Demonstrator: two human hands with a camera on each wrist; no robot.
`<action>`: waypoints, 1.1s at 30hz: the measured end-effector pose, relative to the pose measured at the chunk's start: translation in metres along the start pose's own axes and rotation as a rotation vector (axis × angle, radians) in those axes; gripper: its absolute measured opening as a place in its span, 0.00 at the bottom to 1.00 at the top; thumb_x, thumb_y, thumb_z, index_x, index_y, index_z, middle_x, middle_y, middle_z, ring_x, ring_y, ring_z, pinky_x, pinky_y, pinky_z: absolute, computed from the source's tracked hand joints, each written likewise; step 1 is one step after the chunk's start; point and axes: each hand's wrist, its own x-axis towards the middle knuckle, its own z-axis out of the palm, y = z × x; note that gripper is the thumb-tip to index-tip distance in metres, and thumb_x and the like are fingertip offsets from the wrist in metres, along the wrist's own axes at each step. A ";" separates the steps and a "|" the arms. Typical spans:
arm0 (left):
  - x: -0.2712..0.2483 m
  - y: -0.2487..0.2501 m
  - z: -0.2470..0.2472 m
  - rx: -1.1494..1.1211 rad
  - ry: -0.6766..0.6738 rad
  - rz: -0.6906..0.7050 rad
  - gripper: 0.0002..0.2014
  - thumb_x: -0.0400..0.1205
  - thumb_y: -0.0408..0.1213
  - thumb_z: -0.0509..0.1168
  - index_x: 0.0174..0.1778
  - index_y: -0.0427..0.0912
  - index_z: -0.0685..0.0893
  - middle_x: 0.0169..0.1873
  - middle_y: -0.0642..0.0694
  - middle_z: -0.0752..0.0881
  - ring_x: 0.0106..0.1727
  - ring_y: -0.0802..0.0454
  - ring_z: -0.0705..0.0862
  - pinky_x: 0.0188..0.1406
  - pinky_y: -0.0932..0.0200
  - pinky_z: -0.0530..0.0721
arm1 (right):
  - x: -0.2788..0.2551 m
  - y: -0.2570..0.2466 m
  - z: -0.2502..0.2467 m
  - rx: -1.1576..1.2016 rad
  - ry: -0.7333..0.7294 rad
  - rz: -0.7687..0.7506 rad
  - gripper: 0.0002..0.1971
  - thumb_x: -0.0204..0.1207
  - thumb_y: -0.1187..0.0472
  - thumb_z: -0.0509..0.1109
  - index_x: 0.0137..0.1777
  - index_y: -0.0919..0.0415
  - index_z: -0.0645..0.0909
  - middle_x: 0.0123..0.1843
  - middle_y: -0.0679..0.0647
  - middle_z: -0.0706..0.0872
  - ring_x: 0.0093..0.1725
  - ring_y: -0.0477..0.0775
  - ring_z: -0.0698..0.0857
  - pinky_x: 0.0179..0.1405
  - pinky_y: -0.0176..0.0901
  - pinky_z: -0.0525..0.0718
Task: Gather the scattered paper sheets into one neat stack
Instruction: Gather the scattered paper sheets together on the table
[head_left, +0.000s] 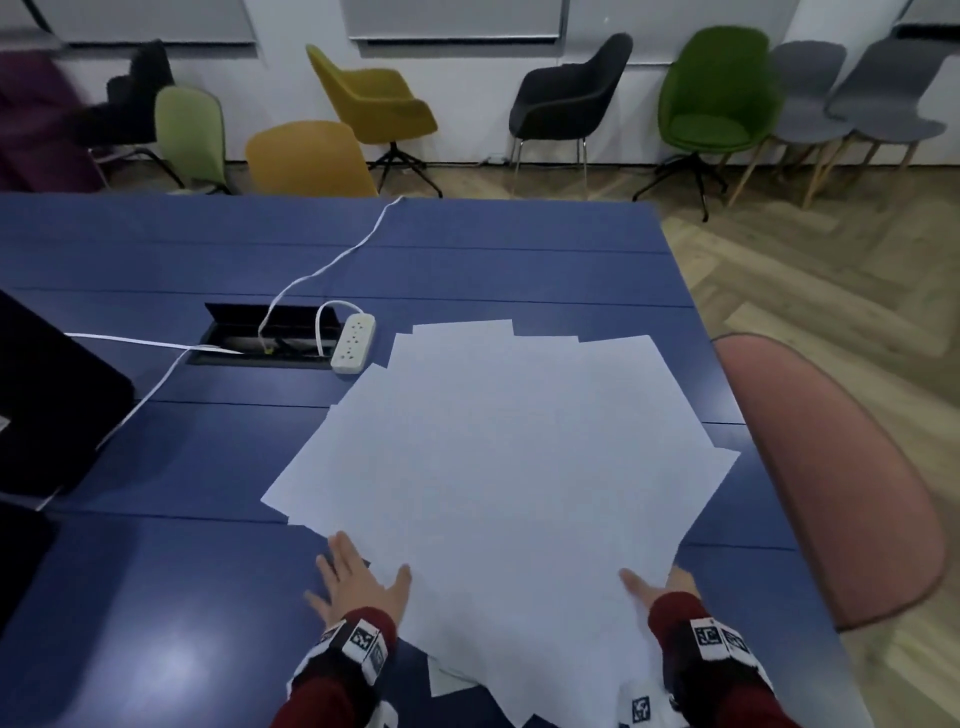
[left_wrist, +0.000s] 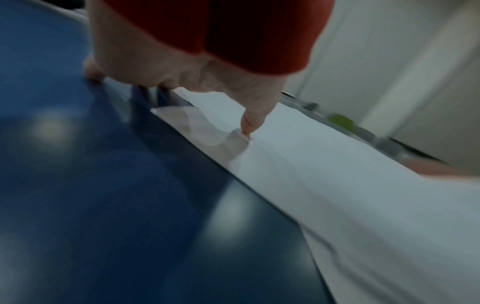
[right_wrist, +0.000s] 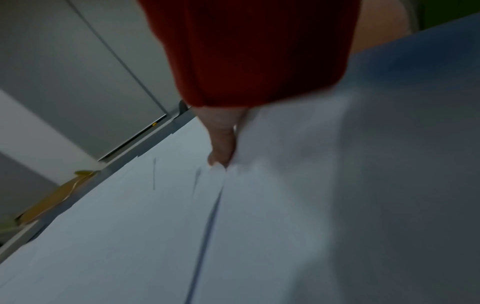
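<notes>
Several white paper sheets (head_left: 509, 441) lie fanned and overlapping on the blue table (head_left: 156, 597), right of centre. My left hand (head_left: 358, 582) rests flat at the pile's near left edge with fingers spread on the table. Its thumb (left_wrist: 250, 121) presses on the paper (left_wrist: 337, 185). My right hand (head_left: 660, 587) holds the near right edge. In the right wrist view its thumb (right_wrist: 223, 144) lies on top of the sheets (right_wrist: 130, 226), and the paper rises over the fingers and hides them.
A white power strip (head_left: 354, 343) and an open cable box (head_left: 265, 338) with white cables sit left of the pile. A dark screen (head_left: 47, 405) stands at the far left. A pink chair (head_left: 831, 478) is by the table's right edge.
</notes>
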 end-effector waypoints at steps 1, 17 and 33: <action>0.000 -0.001 0.000 0.017 -0.017 0.041 0.50 0.76 0.58 0.60 0.83 0.43 0.36 0.85 0.48 0.41 0.86 0.45 0.41 0.81 0.34 0.44 | 0.004 0.002 0.004 -0.006 -0.036 0.004 0.33 0.68 0.61 0.78 0.70 0.73 0.72 0.68 0.69 0.80 0.69 0.68 0.78 0.71 0.56 0.73; 0.025 0.026 -0.013 0.263 -0.182 0.381 0.49 0.74 0.67 0.57 0.82 0.56 0.35 0.84 0.57 0.38 0.86 0.49 0.39 0.81 0.32 0.40 | -0.002 -0.008 0.014 0.000 -0.193 -0.092 0.29 0.61 0.63 0.83 0.61 0.71 0.80 0.58 0.66 0.87 0.56 0.61 0.86 0.59 0.47 0.80; 0.045 0.031 -0.037 0.135 -0.118 0.278 0.46 0.75 0.56 0.62 0.83 0.51 0.41 0.85 0.48 0.52 0.86 0.46 0.47 0.81 0.35 0.48 | 0.010 0.009 -0.011 -0.033 -0.124 0.101 0.32 0.70 0.64 0.76 0.70 0.78 0.66 0.67 0.71 0.80 0.64 0.66 0.82 0.67 0.55 0.76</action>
